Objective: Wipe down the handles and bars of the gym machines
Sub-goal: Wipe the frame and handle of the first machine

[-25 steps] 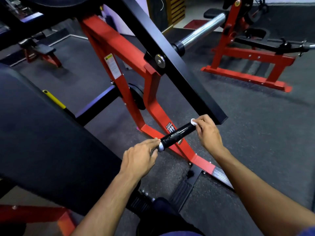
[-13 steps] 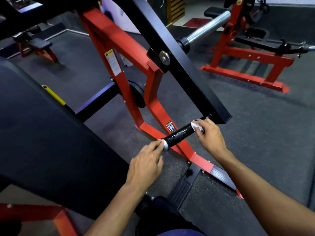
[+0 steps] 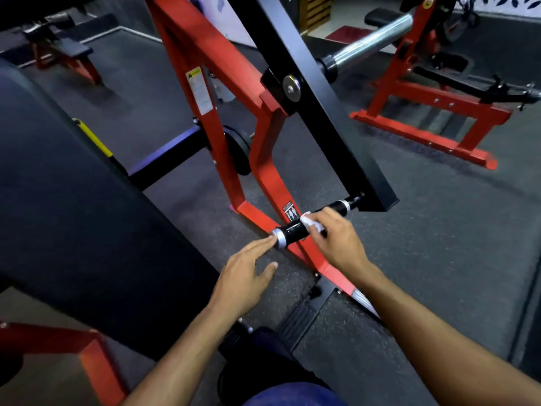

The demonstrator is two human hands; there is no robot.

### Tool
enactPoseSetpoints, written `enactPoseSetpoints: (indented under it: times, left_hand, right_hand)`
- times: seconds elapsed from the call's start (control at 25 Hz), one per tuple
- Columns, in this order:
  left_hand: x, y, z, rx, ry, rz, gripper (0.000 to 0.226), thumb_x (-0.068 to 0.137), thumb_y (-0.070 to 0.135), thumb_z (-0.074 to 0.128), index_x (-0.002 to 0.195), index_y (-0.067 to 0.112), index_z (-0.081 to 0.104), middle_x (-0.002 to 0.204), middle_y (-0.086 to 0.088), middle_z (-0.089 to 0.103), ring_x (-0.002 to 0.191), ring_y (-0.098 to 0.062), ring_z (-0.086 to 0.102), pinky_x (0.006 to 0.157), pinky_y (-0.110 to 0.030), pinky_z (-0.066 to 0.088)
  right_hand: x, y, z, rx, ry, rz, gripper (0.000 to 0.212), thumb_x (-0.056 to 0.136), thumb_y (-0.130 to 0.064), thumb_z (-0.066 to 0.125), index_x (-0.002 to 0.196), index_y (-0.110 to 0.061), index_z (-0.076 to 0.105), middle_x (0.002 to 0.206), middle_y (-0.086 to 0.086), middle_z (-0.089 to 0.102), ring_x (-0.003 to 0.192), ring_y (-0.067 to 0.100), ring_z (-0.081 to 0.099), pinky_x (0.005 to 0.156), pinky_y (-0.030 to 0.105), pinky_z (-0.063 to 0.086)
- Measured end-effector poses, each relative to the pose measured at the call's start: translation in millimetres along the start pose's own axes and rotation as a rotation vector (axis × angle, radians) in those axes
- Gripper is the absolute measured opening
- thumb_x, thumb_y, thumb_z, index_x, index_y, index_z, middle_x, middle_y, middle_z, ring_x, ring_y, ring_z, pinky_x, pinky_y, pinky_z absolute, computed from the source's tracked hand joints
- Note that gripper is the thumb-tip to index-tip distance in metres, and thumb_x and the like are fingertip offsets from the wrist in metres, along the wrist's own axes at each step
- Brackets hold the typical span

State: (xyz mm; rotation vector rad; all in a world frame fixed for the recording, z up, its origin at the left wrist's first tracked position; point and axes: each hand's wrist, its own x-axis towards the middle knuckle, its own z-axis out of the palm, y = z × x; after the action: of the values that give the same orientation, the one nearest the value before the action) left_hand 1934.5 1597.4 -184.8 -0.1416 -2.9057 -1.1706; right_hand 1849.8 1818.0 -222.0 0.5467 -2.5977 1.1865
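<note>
The black lever arm (image 3: pixel 316 92) of the red-framed machine (image 3: pixel 210 54) slants down across my view, and everything I name sits relative to the handle (image 3: pixel 295 230) sticking out from its lower end. That handle is a short, glossy black grip with a silver cap at each end. A second ago my right hand (image 3: pixel 336 238) was up against the lever arm end; it has since slid toward the middle of the grip, fingers closed over the white wipe (image 3: pixel 310 222) and pressing it on the handle. My left hand (image 3: pixel 246 276), which was pinching the near cap, has opened: fingers are spread, only the tips touching that cap, holding nothing. I judge the far half wiped and the near half left.
</note>
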Motion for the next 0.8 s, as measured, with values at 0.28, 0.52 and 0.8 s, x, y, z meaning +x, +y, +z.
enactPoseSetpoints:
  times: [0.28, 0.52, 0.8]
  left_hand:
    - [-6, 4, -8, 0.010, 0.077, -0.164, 0.030, 0.091, 0.020, 0.073, 0.121, 0.029, 0.073, 0.104, 0.018, 0.071, 0.092, 0.002, 0.067, 0.092, -0.028, 0.054]
    - [-17, -1, -20, -0.001, 0.153, -0.314, 0.017, 0.091, 0.026, 0.072, 0.101, 0.039, 0.074, 0.083, 0.026, 0.071, 0.079, 0.007, 0.065, 0.083, -0.030, 0.057]
    - [-35, 2, -31, 0.029, 0.170, -0.345, 0.014, 0.091, 0.029, 0.071, 0.100, 0.040, 0.073, 0.084, 0.029, 0.069, 0.080, 0.008, 0.064, 0.082, -0.029, 0.057]
  right_hand:
    - [28, -24, 4, 0.044, -0.207, 0.013, 0.017, 0.098, -0.024, 0.062, 0.093, -0.015, 0.075, 0.089, -0.001, 0.065, 0.087, 0.018, 0.062, 0.085, 0.031, 0.045]
    - [51, -44, 10, -0.007, -0.468, -0.251, 0.011, 0.097, -0.027, 0.065, 0.089, -0.028, 0.073, 0.103, -0.003, 0.064, 0.103, 0.017, 0.058, 0.096, 0.036, 0.043]
    - [28, -28, -5, -0.266, -0.451, -0.698, 0.035, 0.103, -0.037, 0.045, 0.116, -0.021, 0.073, 0.120, -0.009, 0.071, 0.117, 0.014, 0.060, 0.094, 0.033, 0.045]
